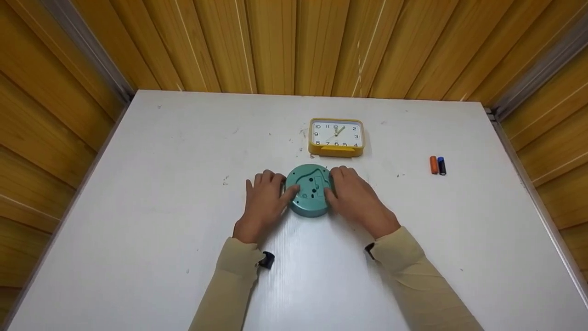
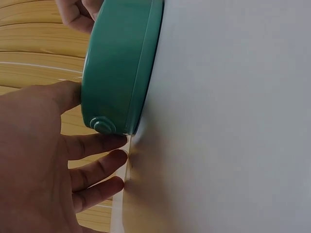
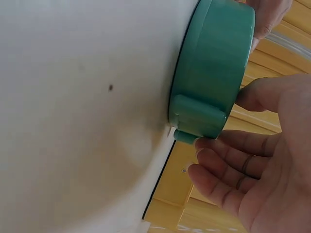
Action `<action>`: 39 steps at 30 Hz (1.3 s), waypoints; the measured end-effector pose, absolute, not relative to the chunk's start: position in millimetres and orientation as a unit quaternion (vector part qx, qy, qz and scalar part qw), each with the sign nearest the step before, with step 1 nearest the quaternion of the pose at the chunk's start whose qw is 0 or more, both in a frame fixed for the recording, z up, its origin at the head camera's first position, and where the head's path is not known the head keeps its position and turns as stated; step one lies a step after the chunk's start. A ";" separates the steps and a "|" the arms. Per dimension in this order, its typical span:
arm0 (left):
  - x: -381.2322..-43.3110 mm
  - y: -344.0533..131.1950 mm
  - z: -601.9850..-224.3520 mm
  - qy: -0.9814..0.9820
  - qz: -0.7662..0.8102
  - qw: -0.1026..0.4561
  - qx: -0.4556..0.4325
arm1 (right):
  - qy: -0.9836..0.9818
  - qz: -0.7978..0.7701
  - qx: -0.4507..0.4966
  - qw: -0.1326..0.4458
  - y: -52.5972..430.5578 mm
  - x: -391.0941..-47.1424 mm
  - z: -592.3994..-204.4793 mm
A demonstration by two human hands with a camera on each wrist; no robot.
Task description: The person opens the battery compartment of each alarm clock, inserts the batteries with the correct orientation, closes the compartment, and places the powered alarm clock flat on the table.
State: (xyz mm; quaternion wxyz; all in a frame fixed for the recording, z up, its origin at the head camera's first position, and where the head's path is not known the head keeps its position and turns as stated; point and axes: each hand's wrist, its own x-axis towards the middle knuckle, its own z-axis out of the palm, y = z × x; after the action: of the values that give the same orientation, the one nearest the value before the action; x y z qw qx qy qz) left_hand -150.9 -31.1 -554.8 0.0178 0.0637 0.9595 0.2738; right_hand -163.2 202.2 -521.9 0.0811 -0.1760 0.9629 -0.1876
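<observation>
A round green clock (image 1: 308,207) lies on the white table with its back upward, showing small holes, knobs and a rectangular cover outline; its face is hidden. My left hand (image 1: 264,200) holds its left side, thumb on the back and forefinger against the rim, near a round button in the left wrist view. From the right side my right hand (image 1: 360,200) grips it, thumb on the back. In the right wrist view, those fingertips touch a small protruding piece (image 3: 185,137) on the clock's side.
Behind the green clock stands a yellow rectangular alarm clock (image 1: 336,151) with a white dial. An orange battery (image 1: 433,165) and a black-and-blue battery (image 1: 442,166) lie side by side at the right of the white table (image 1: 138,184). Wood-patterned walls (image 1: 275,46) surround the table.
</observation>
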 end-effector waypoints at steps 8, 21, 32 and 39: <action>-153.1 -27.7 -555.9 0.964 0.255 0.021 0.070 | 0.968 -0.119 -0.213 0.061 208.6 -169.7 -521.1; -152.4 -27.0 -555.7 0.970 0.235 0.023 0.065 | 0.965 -0.112 -0.233 0.054 201.8 -173.2 -524.9; -150.9 -27.9 -556.6 0.971 0.229 0.011 0.072 | 0.970 -0.078 -0.224 0.052 185.9 -175.3 -520.5; -150.5 -28.4 -555.4 0.972 0.224 0.011 0.072 | 0.974 -0.060 -0.209 0.060 179.4 -176.8 -517.7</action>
State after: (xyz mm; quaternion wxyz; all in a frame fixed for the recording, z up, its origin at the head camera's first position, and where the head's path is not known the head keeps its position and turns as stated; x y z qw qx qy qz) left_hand -150.5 -28.4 -555.4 0.0105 0.0715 0.9718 0.2243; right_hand -176.8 179.4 -517.7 0.0601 -0.2091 0.9742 -0.0600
